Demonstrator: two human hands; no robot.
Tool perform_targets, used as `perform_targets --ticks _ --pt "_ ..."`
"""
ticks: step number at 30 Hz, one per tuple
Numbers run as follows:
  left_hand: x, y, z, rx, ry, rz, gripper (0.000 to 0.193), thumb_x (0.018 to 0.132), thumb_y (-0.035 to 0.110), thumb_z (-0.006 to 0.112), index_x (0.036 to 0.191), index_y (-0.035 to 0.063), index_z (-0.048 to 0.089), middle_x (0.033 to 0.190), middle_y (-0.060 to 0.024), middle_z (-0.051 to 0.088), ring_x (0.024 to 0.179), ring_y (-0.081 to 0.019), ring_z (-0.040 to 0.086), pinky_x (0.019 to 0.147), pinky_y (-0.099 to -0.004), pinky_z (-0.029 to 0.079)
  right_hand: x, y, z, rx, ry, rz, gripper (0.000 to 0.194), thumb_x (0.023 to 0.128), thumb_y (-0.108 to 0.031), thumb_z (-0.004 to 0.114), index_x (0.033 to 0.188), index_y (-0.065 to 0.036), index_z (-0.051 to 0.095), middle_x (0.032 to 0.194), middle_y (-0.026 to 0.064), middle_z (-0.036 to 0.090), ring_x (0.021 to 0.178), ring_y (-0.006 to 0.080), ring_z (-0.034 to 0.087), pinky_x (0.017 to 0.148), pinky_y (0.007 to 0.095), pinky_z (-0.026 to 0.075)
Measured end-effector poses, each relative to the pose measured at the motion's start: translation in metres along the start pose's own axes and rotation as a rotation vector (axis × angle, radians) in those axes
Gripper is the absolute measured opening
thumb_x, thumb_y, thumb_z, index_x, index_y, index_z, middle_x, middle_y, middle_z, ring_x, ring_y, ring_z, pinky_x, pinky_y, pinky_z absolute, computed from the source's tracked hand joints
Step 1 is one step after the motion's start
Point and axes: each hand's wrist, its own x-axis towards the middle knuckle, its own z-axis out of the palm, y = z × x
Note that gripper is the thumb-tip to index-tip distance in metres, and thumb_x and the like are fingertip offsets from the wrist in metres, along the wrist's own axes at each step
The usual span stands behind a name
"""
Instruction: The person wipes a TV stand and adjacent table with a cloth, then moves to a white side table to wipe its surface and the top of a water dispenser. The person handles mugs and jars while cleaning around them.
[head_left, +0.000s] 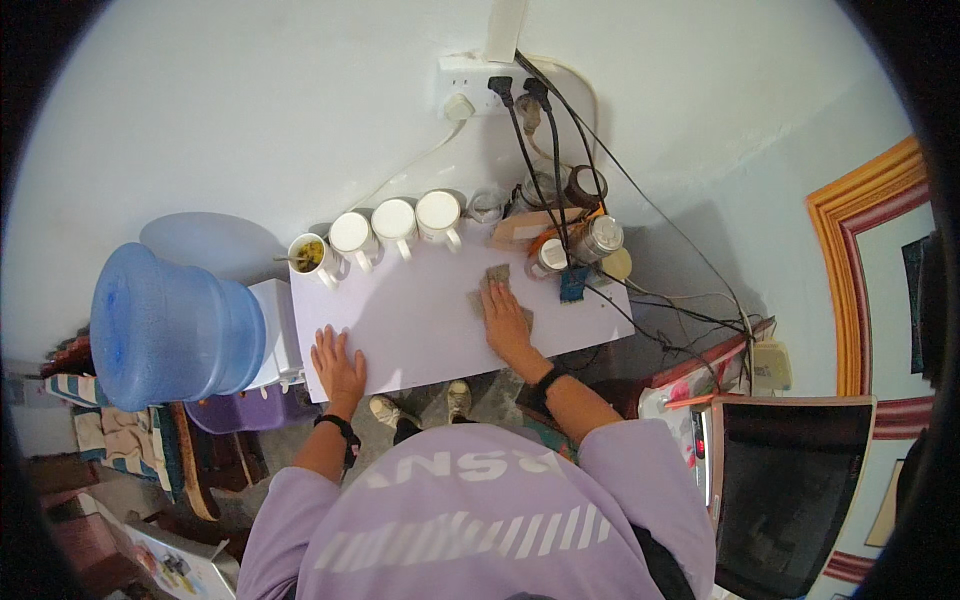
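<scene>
My right hand (510, 330) lies flat on a grey-brown cloth (496, 276), pressing it against the white tabletop (420, 315). The cloth shows beyond the fingertips and on both sides of the hand. My left hand (337, 369) rests palm down with fingers spread on the table's left end, holding nothing. Along the back edge stand several white mugs with lids (438, 211) and, at their left end, an uncovered mug (313, 257) with yellow-green contents and a spoon. Right of my right hand are a white-lidded jar (552, 255), a metal-lidded jar (604, 236) and a small blue packet (574, 285).
Black cables (559, 165) hang from a wall socket strip (480, 86) over the table's right side. A large blue water bottle (176, 330) on a white dispenser (276, 330) borders the left end. A screen (791, 487) stands at lower right, and a purple basin (251, 411) sits below left.
</scene>
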Motion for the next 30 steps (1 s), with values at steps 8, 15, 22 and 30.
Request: perform_targets --ticks 8,15,22,30 --pt "0.0 0.0 0.002 0.027 -0.008 -0.02 0.052 0.093 0.028 0.06 0.141 0.0099 0.049 0.158 -0.0186 0.035 0.151 -0.038 0.023 0.122 -0.0549 0.015 -0.009 -0.04 -0.007 0.153 -0.171 -0.39 0.046 0.09 -0.001 0.054 0.135 -0.004 0.056 0.15 0.0157 0.048 0.141 0.0361 0.042 0.118 0.0465 0.034" --pt "0.0 0.002 -0.001 0.023 -0.009 -0.036 0.05 0.092 0.028 0.061 0.138 0.0102 0.052 0.158 -0.0183 0.036 0.151 -0.0374 0.024 0.122 -0.0539 0.016 0.021 -0.014 -0.008 0.074 0.036 -0.003 0.05 0.09 -0.012 0.062 0.139 -0.007 0.054 0.154 0.0105 0.045 0.138 0.036 0.043 0.112 0.0514 0.035" --pt "0.002 0.002 -0.002 0.012 -0.015 -0.052 0.05 0.092 0.029 0.061 0.137 0.01 0.053 0.158 -0.0173 0.036 0.151 -0.0374 0.024 0.123 -0.0536 0.015 -0.01 -0.029 -0.02 -0.088 -0.084 0.106 0.066 0.097 -0.033 0.06 0.155 -0.012 0.036 0.16 0.0051 0.037 0.139 0.0379 0.035 0.107 0.0613 0.032" --pt "0.0 0.003 -0.002 0.006 0.011 -0.031 0.051 0.091 0.029 0.062 0.138 0.0096 0.052 0.157 -0.0176 0.036 0.151 -0.0375 0.024 0.123 -0.0539 0.015 0.033 -0.022 -0.018 -0.158 -0.102 0.055 0.058 0.093 -0.015 0.057 0.149 -0.009 0.044 0.154 0.0066 0.045 0.13 0.0365 0.045 0.098 0.0564 0.044"
